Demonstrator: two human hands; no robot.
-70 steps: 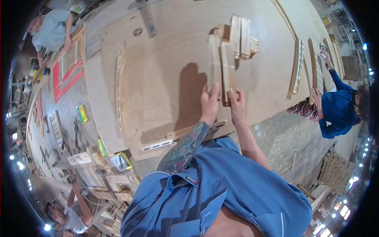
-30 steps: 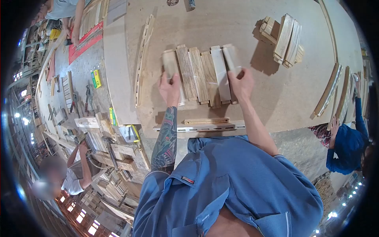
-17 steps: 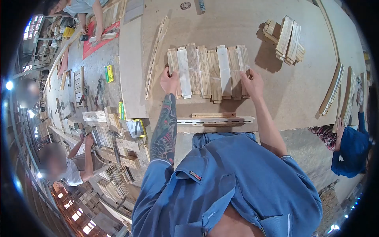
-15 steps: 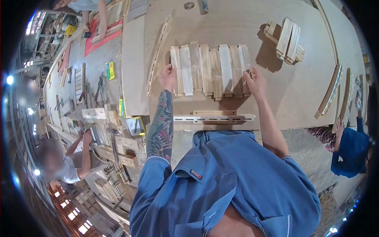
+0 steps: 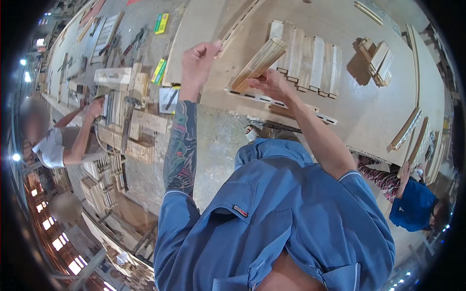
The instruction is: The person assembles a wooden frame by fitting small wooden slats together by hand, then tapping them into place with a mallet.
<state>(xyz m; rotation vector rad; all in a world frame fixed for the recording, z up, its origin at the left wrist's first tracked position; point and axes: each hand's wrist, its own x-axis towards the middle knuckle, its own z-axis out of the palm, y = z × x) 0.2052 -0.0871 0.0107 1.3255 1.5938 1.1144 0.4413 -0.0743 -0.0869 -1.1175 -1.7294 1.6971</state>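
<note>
A row of pale and brown wooden slats (image 5: 316, 63) lies side by side on the table. To its left, a short stack of wooden slats (image 5: 257, 65) stands tilted, its lower end by a slotted strip (image 5: 264, 99) near the table's front edge. My right hand (image 5: 273, 85) is at the right side of this stack, thumb and fingers against it. My left hand (image 5: 200, 60) is raised to the left with its fingers curled together, next to a long slotted strip (image 5: 238, 26). What it holds, if anything, cannot be made out.
Another slat pile (image 5: 378, 63) sits on the table (image 5: 369, 114) at the right, with curved strips (image 5: 407, 128) beyond. One person (image 5: 73, 140) works at the left among timber and tools; another person in blue (image 5: 412, 203) is at the right edge. Yellow-green boxes (image 5: 158, 71) lie at the left.
The view has turned and shifted left. Both hands have left the ends of the slat row. My left hand has risen; my right hand is now at a tilted stack left of the row.
</note>
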